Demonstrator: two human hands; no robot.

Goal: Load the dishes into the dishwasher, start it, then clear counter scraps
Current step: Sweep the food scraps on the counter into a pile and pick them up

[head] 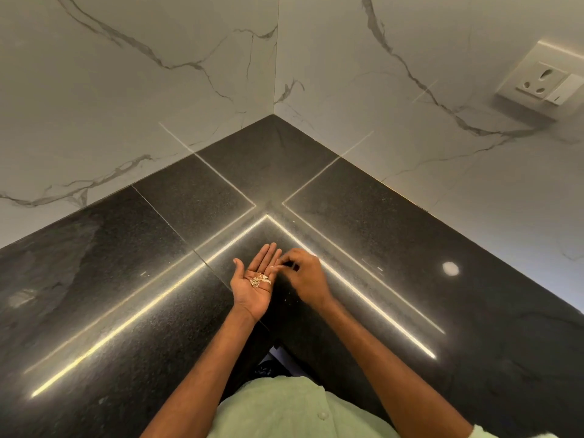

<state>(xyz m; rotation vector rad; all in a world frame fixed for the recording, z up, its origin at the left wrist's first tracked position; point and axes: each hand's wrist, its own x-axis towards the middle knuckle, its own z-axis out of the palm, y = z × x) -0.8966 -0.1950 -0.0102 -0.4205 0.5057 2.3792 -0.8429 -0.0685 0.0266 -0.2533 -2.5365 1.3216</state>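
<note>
My left hand (255, 284) lies palm up over the black granite counter (132, 279), fingers straight, with a small heap of pale scraps (259, 279) in the palm. My right hand (305, 276) is just to its right, back toward the camera, fingers curled. Its fingertips pinch a thin pale scrap (274, 266) by the left hand's fingers. A few tiny pale specks (379, 269) lie on the counter further right. No dishes or dishwasher appear in the head view.
The counter forms an inside corner under white marble walls (158, 74). A white wall socket with a switch (542, 85) sits at the upper right. Bright light strips reflect on the stone. The counter's front edge (278, 346) is close to my green shirt.
</note>
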